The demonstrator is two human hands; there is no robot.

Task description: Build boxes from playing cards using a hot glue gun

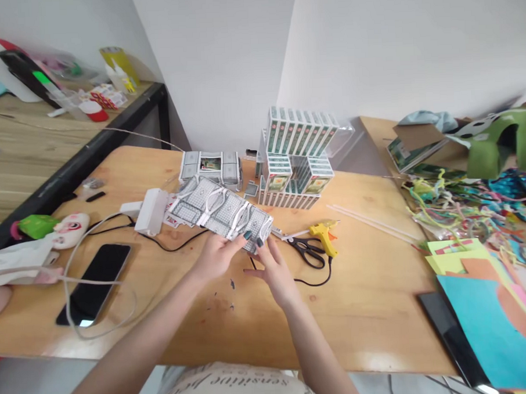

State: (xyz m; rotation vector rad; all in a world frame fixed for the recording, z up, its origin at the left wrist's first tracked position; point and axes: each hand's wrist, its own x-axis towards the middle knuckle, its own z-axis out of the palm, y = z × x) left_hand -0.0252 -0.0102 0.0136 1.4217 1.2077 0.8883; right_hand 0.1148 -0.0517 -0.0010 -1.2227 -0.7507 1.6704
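A long flat panel (220, 203) with a grey-and-white printed pattern, apparently of joined playing cards, is held tilted above the table. White loops stand up on its face. My left hand (217, 256) grips the near edge, thumb on top and the other fingers hidden beneath. At the right end, my right hand (275, 272) has its fingertips on the panel's corner. Behind it stands a box-like piece (212, 167) with the same pattern and a window in front. Several green-and-white card boxes (301, 131) are stacked to the right, with a small grey piece (251, 189) beside them.
Right of my hands lie black-handled scissors (309, 253) and a yellow glue gun (323, 238) with its cord. Clear sticks (373, 224) lie farther right, near coloured paper (482, 327) and craft scraps. A phone (95, 284), cables and a white power strip (151, 212) occupy the left.
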